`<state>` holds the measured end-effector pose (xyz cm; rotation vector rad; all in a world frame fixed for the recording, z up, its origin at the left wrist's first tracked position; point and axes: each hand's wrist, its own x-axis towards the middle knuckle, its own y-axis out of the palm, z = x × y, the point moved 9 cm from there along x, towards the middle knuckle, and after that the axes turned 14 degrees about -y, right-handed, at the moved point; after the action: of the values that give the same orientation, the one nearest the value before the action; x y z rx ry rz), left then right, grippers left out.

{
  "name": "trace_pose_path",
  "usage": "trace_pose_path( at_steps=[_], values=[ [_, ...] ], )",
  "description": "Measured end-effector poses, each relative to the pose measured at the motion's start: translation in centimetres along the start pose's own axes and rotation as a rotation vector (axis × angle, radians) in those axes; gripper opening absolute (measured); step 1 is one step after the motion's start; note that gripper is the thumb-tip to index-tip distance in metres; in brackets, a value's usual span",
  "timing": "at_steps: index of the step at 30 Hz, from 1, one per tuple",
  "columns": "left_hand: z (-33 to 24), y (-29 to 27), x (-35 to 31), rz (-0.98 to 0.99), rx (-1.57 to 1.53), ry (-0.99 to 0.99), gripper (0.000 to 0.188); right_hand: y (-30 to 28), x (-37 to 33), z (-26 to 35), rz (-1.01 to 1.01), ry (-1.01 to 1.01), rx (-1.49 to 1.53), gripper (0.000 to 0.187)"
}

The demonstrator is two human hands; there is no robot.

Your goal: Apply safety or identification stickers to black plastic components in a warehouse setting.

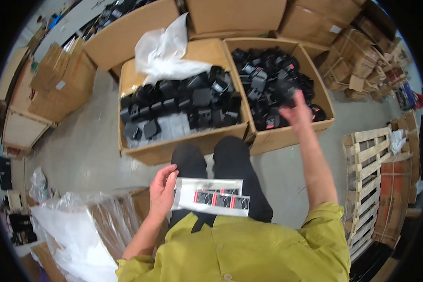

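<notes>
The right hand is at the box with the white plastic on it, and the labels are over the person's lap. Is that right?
Not quite: the head view shows the right hand at the other box, on the right. The labels are over the person's lap.

Upper centre: cartons (150, 152) of matt brown cardboard; parts (201, 97) of smooth black plastic, mostly matt; a sheet (162, 52) of thin, crumpled, translucent plastic. Centre: labels (185, 199) of smooth white paper; trousers (246, 165) of matt black cloth. Lower centre: shirt (254, 246) of matt cloth. Right: pallet (371, 135) of bare, rough wood. Lower left: wrapping (68, 235) of glossy, wrinkled plastic film.
</notes>
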<state>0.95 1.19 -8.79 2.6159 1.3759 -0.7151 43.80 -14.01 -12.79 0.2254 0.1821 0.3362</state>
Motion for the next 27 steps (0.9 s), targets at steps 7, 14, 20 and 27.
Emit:
trace_pose_path(
  at_steps=[7, 14, 20, 27],
  values=[
    [3.7, -3.0, -2.1, -0.134, 0.051, -0.002, 0.024, 8.4, -10.7, -2.5, 0.656, 0.027, -0.312, 0.019],
    [4.3, -3.8, -4.9, -0.151, 0.033, -0.007, 0.02, 15.4, -29.5, -2.5, 1.413, -0.573, -0.742, 0.048],
    [5.2, -4.2, -6.4, -0.112, -0.041, -0.082, 0.02, 14.5, -29.8, -4.9, 1.492, -0.184, -0.657, 0.044],
    [5.0, 2.2, -7.9, 0.457, -0.348, -0.44, 0.04, 14.7, -29.5, -4.2, 1.231, 0.53, -0.133, 0.022]
  ],
)
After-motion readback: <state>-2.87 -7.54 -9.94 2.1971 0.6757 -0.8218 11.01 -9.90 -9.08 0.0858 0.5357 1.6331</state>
